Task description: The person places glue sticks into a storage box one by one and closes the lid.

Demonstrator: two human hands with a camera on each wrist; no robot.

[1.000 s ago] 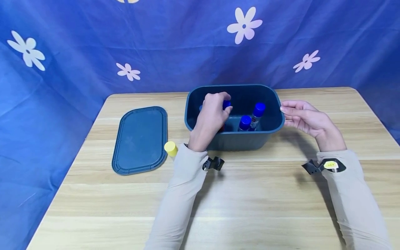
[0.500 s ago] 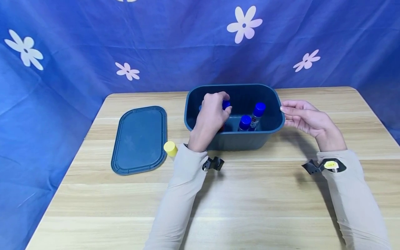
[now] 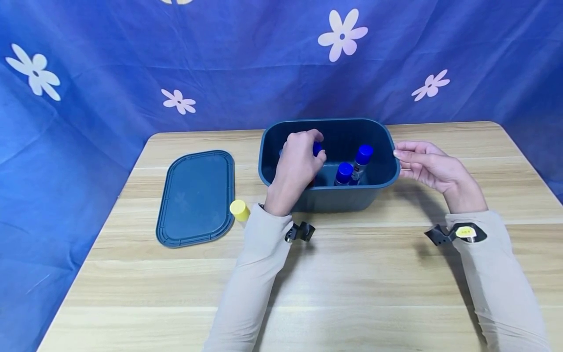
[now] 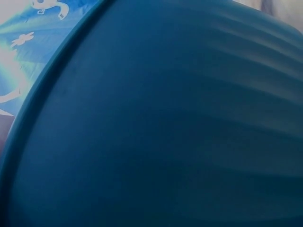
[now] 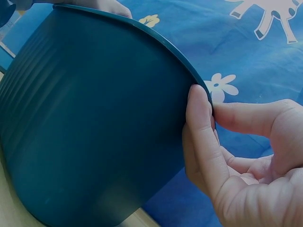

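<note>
A dark teal plastic box point(image 3: 338, 199) stands at the back of the table. My left hand point(image 3: 295, 159) reaches over its front rim. Its thumb and fingers are curled round a blue-capped bottle point(image 3: 317, 148), whose lower part is mostly hidden by the hand. Two more blue-capped bottles, a nearer one point(image 3: 344, 172) and a farther one point(image 3: 363, 157), stand in the right half of the box. My right hand point(image 3: 428, 164) pinches the box's right rim between thumb and fingers, also plain in the right wrist view. The box's outer wall point(image 4: 156, 118) fills most of the left wrist view.
A flat teal lid point(image 3: 197, 198) lies on the table to the left of the box. Between lid and left sleeve is a yellow-capped container point(image 3: 239, 209), partly hidden by the sleeve. Behind the table hangs a blue cloth point(image 3: 246, 63) with white flowers.
</note>
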